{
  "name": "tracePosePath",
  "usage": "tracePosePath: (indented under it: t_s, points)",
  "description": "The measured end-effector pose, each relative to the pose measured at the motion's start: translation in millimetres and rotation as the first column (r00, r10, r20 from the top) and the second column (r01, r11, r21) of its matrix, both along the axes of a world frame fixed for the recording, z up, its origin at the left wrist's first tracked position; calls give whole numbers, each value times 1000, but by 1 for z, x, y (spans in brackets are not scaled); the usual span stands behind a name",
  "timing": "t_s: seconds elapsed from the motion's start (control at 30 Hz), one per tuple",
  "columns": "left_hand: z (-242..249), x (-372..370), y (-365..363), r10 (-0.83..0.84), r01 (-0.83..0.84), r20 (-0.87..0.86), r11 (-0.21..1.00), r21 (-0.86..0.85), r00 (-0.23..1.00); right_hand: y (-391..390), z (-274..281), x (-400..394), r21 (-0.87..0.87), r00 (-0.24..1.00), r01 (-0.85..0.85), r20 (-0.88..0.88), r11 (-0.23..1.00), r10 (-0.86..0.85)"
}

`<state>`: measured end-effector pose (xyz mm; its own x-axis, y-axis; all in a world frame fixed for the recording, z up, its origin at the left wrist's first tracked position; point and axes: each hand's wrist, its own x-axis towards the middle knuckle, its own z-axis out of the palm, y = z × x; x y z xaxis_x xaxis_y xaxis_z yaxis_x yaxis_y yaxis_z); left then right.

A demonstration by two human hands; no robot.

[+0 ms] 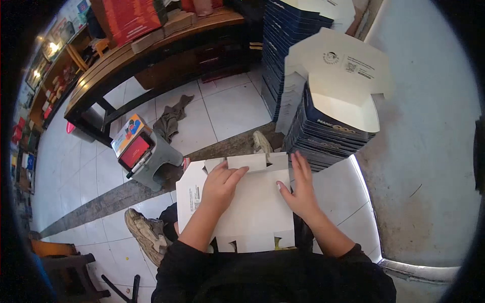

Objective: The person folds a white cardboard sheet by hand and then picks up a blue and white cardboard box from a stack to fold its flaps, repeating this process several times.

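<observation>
A partly folded white cardboard box point(257, 207) lies across my lap, its plain inner side facing up and its slotted flaps along the far and near edges. Printed text shows on its left panel. My left hand point(217, 189) is on the far left part of the box, its fingers curled at the far flap and the thumb pointing right. At the right edge, my right hand point(302, 189) has its fingers stretched forward and its thumb apart, touching the cardboard.
Right of the far edge stands a stack of dark blue boxes point(323, 134), topped by an open one; a taller stack point(285, 45) rises behind. A grey stool point(159, 164) carries a phone point(135, 152). Beyond are a cloth point(173, 118) and a wooden bench point(166, 43).
</observation>
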<state>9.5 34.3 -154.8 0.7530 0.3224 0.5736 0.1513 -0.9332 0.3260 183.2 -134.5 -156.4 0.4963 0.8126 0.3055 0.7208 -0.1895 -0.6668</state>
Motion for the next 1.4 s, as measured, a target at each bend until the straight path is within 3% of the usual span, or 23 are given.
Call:
tracePosePath:
  t_s: [0.1,0.17,0.3,0.4,0.47,0.57,0.7,0.8,0.87,1.0,1.07,1.2,1.27,1.4]
  points:
    - [6,-6,0,44,-44,2,999,20,999,4,4,-5,-69,982,-69,169,995,80]
    - [5,-5,0,52,-50,-28,997,61,998,6,-4,-9,36,988,-123,-92,992,126]
    - [-17,-4,-2,88,-77,-118,992,101,989,5,0,-26,7,976,-203,-75,979,203]
    - [-27,-1,-3,103,-99,-63,993,68,993,3,-5,-35,-68,961,-244,-153,967,232]
    - [-24,-1,0,91,-86,-49,992,93,995,5,-2,-37,-62,995,-95,25,994,96]
    - [-27,-2,1,62,-59,-22,991,122,998,8,-21,-22,-16,997,-71,-19,997,71]
    - [-28,2,2,88,-88,-8,995,47,996,7,-22,-18,-56,997,-71,-38,996,69]
    - [-23,4,2,92,-92,-22,996,16,995,10,-16,-19,6,999,-24,-21,1000,24]
    - [-24,6,2,97,-96,-32,995,39,995,13,-13,-20,119,966,-1,-257,993,31]
    - [-28,7,1,118,-116,-54,992,41,992,15,-5,-27,186,951,-19,-300,982,75]
    - [-29,7,0,115,-113,-59,993,40,992,19,-17,-25,296,873,-21,-460,955,161]
    - [-29,7,-4,133,-136,-56,990,-50,990,24,-13,-20,240,819,80,-569,968,73]
    - [-27,6,-4,129,-134,-53,986,-95,990,25,-2,-22,148,875,68,-484,987,12]
    - [-29,1,-1,112,-127,-102,981,-149,988,18,-22,-8,77,859,-43,-506,996,76]
